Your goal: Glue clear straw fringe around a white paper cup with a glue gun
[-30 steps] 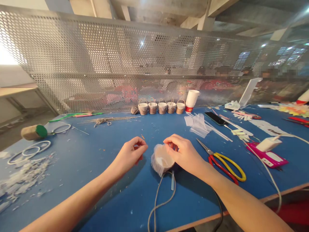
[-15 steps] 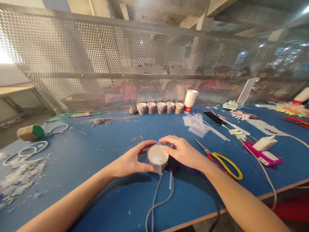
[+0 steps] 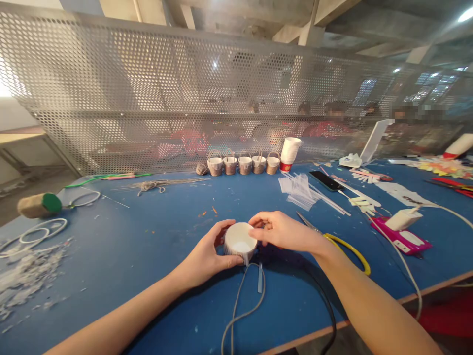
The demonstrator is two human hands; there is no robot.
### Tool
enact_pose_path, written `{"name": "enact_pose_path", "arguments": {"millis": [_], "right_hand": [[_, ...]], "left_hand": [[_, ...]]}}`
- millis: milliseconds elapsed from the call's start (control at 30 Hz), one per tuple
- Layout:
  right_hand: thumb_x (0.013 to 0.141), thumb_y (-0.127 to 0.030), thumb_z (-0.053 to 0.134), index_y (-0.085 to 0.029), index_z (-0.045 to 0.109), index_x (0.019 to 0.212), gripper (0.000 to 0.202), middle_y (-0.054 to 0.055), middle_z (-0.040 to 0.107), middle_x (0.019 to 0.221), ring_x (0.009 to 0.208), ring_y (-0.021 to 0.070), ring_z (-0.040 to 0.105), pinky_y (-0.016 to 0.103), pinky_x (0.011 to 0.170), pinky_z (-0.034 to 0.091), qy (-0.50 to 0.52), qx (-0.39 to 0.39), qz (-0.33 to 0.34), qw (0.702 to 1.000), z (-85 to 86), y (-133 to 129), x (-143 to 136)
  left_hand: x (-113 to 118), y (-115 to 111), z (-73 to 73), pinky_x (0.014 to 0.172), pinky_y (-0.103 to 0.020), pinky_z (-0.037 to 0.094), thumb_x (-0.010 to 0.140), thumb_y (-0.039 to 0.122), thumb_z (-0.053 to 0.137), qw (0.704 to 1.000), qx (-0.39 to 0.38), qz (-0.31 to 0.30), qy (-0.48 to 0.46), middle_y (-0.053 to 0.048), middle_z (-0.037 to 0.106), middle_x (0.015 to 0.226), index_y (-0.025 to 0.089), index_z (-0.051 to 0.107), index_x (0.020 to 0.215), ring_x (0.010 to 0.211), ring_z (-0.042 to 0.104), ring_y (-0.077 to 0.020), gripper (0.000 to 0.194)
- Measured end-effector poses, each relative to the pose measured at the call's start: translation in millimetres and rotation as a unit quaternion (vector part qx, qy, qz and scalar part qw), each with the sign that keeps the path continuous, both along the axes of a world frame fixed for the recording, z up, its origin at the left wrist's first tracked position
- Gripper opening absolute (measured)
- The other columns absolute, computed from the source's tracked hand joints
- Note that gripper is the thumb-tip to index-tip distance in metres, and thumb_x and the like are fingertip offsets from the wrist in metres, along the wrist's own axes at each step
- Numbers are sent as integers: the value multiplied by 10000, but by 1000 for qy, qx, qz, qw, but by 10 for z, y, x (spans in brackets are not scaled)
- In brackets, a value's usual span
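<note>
A small white cup (image 3: 240, 239) stands near the middle of the blue table, its open top toward me and its side wrapped in something greyish. My left hand (image 3: 212, 251) curves around its left side, thumb at the front. At the right rim, my right hand (image 3: 273, 229) holds the cup between thumb and fingers; some fingertips are hidden behind it. A grey cord (image 3: 244, 313) runs in a loop from the cup's front toward the table edge. Beside the cord lies a clear strip (image 3: 260, 278). Yellow-handled scissors (image 3: 347, 249) lie partly behind my right forearm.
Several wrapped cups (image 3: 245, 166) and a stack of paper cups (image 3: 290, 154) line the back, before a perforated metal screen (image 3: 148, 98). Clear strips (image 3: 299, 190), a phone (image 3: 326, 181) and a pink power strip (image 3: 401, 236) lie right. White rings (image 3: 35, 235) and scraps (image 3: 33, 276) lie left.
My right hand and forearm have shifted, now covering more of the scissors. My left hand has turned slightly, its thumb farther across the cup's front. The view has moved a little.
</note>
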State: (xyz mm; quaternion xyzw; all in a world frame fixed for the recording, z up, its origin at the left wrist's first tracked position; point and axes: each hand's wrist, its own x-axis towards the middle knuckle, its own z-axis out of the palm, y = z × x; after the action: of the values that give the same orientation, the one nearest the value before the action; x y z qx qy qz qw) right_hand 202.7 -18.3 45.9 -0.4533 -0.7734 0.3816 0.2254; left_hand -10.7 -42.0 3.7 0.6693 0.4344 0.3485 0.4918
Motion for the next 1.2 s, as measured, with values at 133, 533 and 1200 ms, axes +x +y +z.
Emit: {"name": "enact_pose_path", "arguments": {"millis": [133,533,1200], "right_hand": [[762,-268,655,-172,608,1100,355,45,710,947,796,166,646,261,673,491,20,-46,50,998,-38,2,2],[850,-261,523,-146,624,991,208,61,679,946,813,158,620,290,722,490,134,-6,-24,991,-281,109,-193],[716,-366,697,-159,614,1088,433,74,646,1084,831,148,580,269,704,466,283,-114,12,952,-368,274,-102]], "left_hand": [[16,-25,-55,1008,-380,409,631,345,779,999,24,24,-1,-118,584,1235,186,432,1231,1162,534,-274,710],[11,52,-109,936,-380,472,604,359,783,998,-16,55,-39,-114,592,1205,162,371,1303,1073,589,-260,835],[18,106,-145,1001,-407,421,603,258,784,986,-40,52,-156,-145,541,1300,174,348,1329,1172,542,-279,851]]}}
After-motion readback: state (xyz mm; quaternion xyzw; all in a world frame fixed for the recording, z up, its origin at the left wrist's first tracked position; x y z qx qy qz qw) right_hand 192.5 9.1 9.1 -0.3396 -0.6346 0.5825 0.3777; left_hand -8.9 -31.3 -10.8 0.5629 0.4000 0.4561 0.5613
